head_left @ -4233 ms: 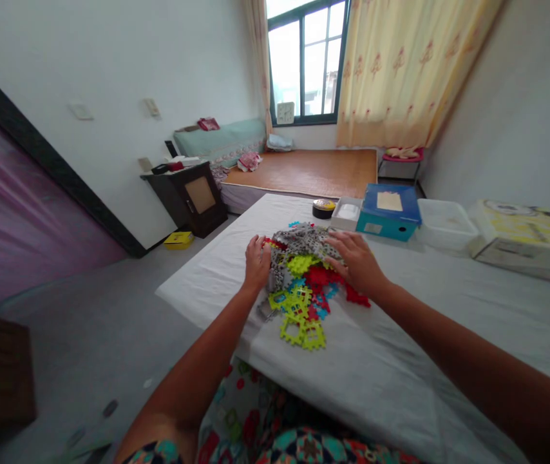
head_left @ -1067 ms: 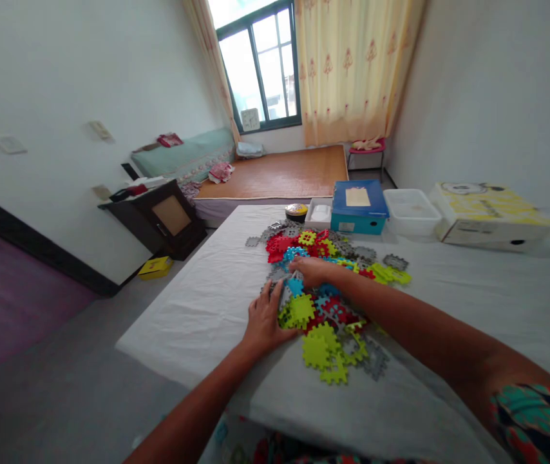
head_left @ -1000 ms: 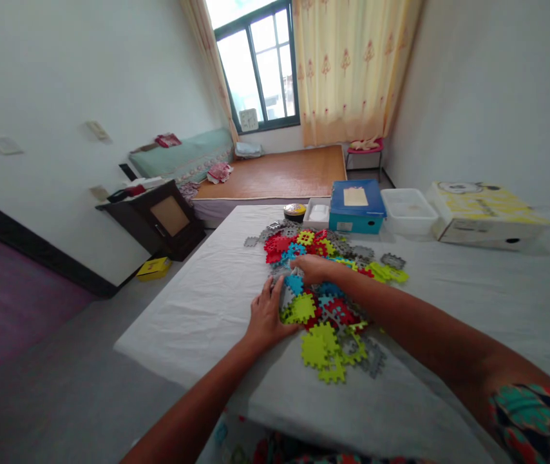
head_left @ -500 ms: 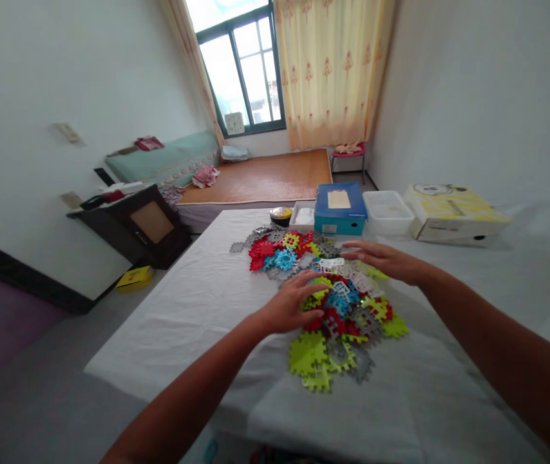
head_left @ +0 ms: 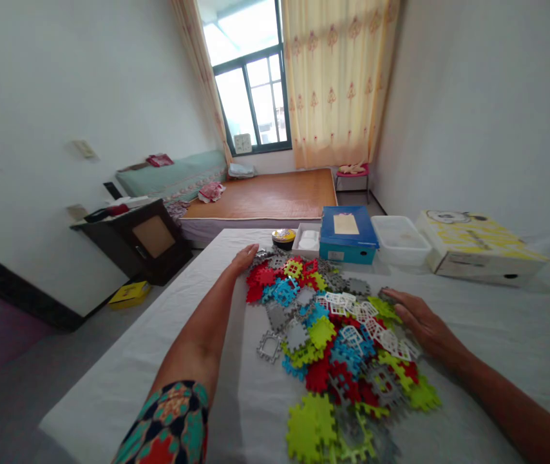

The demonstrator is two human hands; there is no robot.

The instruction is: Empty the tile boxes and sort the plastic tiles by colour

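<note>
A spread heap of flat plastic interlocking tiles with notched edges lies on the white-covered table (head_left: 207, 303). Among them are red tiles (head_left: 256, 281), blue tiles (head_left: 347, 353), lime-green tiles (head_left: 310, 425), grey tiles (head_left: 279, 316) and white lattice pieces (head_left: 387, 336). My left hand (head_left: 245, 259) reaches to the heap's far left corner, its outstretched fingers against grey tiles there. At the right edge of the heap is my right hand (head_left: 413, 317), fingers extended and pointing left, beside green and grey tiles. I see neither hand gripping a tile, though some fingertips are partly hidden.
Behind the heap stand a round black-and-yellow tin (head_left: 283, 238), a small white box (head_left: 307, 240), a blue box (head_left: 350, 235), a clear plastic tub (head_left: 400, 240) and a yellow-and-white box (head_left: 485, 248). A bed (head_left: 275, 193) is beyond the table, and a dark cabinet (head_left: 154, 238) stands left.
My left hand has moved from the heap's middle to its far left corner. My right hand has shifted from above the heap to its right edge. The view has tilted, so the heap appears nearer.
</note>
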